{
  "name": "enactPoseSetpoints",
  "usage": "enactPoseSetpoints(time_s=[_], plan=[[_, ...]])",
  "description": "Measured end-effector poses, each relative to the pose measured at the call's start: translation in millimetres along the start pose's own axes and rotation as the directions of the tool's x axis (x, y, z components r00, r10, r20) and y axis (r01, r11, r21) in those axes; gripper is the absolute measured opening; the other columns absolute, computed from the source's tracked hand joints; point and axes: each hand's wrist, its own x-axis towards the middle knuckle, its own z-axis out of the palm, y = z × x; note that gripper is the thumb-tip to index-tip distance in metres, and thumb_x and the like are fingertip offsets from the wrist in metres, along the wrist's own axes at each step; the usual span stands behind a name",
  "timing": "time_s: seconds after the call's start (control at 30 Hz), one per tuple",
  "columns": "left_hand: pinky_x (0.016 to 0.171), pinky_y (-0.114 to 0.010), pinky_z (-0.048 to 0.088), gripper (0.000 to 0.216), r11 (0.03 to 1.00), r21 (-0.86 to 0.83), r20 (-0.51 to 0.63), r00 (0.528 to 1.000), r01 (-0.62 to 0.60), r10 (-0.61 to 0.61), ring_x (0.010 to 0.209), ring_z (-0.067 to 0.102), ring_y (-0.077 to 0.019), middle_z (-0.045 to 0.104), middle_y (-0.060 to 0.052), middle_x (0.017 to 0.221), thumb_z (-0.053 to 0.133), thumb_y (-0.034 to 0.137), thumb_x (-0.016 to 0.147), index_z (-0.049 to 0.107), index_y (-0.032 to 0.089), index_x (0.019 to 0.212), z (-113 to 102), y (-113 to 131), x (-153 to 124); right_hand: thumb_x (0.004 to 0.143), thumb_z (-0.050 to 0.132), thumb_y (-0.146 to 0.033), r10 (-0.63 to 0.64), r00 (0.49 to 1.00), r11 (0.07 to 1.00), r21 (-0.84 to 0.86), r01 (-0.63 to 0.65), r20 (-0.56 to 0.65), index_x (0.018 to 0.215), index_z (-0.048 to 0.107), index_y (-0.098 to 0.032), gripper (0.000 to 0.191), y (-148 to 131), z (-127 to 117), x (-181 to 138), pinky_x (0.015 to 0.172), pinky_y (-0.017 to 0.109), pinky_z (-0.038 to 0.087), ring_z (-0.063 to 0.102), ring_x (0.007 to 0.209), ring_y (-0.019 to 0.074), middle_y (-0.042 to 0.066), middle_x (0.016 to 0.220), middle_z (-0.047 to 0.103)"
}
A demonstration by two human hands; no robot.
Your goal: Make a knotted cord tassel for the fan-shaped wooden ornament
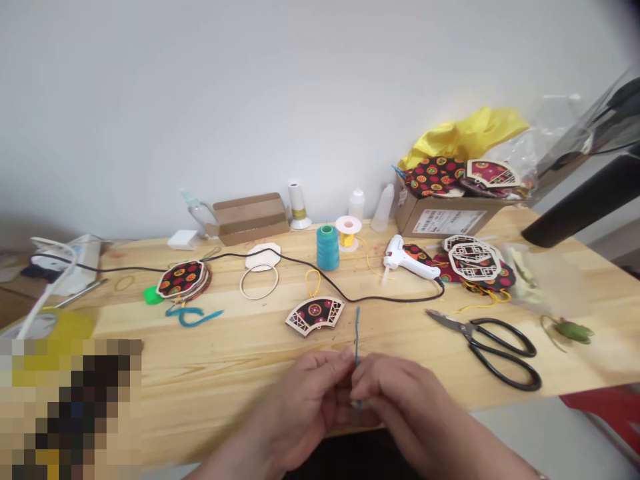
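A teal cord (pixel 357 327) stands up between my two hands at the table's front edge. My right hand (pixel 400 393) is closed, its thumb and fingers pinched on the lower part of the cord. Close against it, my left hand (pixel 307 397) is curled, thumb beside the cord and fingers bent underneath. The cord's lower end is mostly hidden by my fingers. Just beyond the hands lies a fan-shaped wooden pendant (pixel 315 313) with patterned dark fabric and a yellow loop (pixel 313 283). Black-handled scissors (pixel 483 343) rest open to the right.
A white glue gun (pixel 410 260) trails a black cable (pixel 295 259) across the table. Behind are a teal thread spool (pixel 328 248), a yellow cord spool (pixel 349 233) and a filled cardboard box (pixel 440 217). Stacked fabric pieces (pixel 184 280) and a wooden ring (pixel 259 282) lie left.
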Motion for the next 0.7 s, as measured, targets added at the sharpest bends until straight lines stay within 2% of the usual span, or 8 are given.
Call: enactPoseSetpoints(time_s=[0.07,0.13,0.27,0.37,0.57,0.7], plan=[[0.057,-0.021,0.045,0.020,0.999,0.046,-0.051,0.998,-0.027,0.029,0.057,0.059,-0.0106,0.066,-0.005,0.064,0.066,0.029,0.078,0.070,0.010,0.074,-0.3,0.4,4.6,0.080,0.040,-0.001,-0.026,0.997,0.997,-0.075,0.031,0.071,0.083,0.051,-0.020,0.022,0.5,6.2,-5.5,0.071,0.023,0.045,0.056,0.078,0.0131,0.003,0.083,0.061],[0.055,-0.019,0.044,0.020,0.995,0.100,-0.127,0.991,-0.018,0.030,0.056,0.060,-0.0103,0.068,-0.007,0.068,0.068,0.028,0.076,0.071,0.008,0.078,0.1,2.1,8.2,0.078,0.040,-0.001,-0.029,0.993,0.992,-0.122,0.043,0.114,0.082,0.052,-0.019,0.022,4.4,11.0,-10.0,0.070,0.023,0.045,0.056,0.077,0.0136,0.003,0.082,0.062],[0.064,-0.027,0.050,0.019,0.992,0.075,-0.244,0.963,-0.099,0.115,0.066,0.067,-0.0173,0.070,-0.008,0.072,0.071,0.029,0.072,0.066,0.011,0.071,3.5,7.2,13.7,0.078,0.042,-0.001,-0.029,0.987,0.988,-0.146,0.053,0.160,0.083,0.055,-0.019,0.023,15.5,13.7,-15.9,0.064,0.020,0.044,0.055,0.071,0.0118,0.002,0.079,0.062],[0.063,-0.033,0.053,0.018,0.985,0.038,-0.303,0.938,-0.167,0.171,0.061,0.066,-0.0185,0.067,-0.004,0.064,0.072,0.027,0.071,0.063,0.012,0.071,6.4,12.8,18.1,0.078,0.045,-0.004,-0.065,0.978,0.991,-0.104,0.087,0.199,0.083,0.057,-0.019,0.020,23.7,12.6,-18.1,0.061,0.018,0.043,0.057,0.067,0.0107,0.001,0.077,0.063],[0.049,-0.024,0.050,0.007,0.968,0.000,-0.347,0.908,-0.252,0.237,0.048,0.056,-0.0095,0.057,0.001,0.058,0.063,0.018,0.078,0.064,0.011,0.078,9.3,23.6,28.4,0.084,0.048,-0.012,-0.045,0.946,0.999,0.002,0.047,0.321,0.084,0.060,-0.020,0.015,37.3,8.4,-18.1,0.065,0.017,0.046,0.062,0.073,0.0107,0.001,0.080,0.067],[0.042,-0.019,0.042,0.010,0.961,-0.039,-0.328,0.912,-0.273,0.246,0.044,0.048,-0.0062,0.053,0.003,0.056,0.066,0.020,0.076,0.063,0.011,0.076,13.5,26.5,37.3,0.083,0.051,-0.013,0.044,0.918,0.999,-0.006,-0.045,0.395,0.080,0.063,-0.019,0.014,39.7,0.0,-12.6,0.064,0.017,0.046,0.064,0.073,0.0116,0.001,0.079,0.069]])
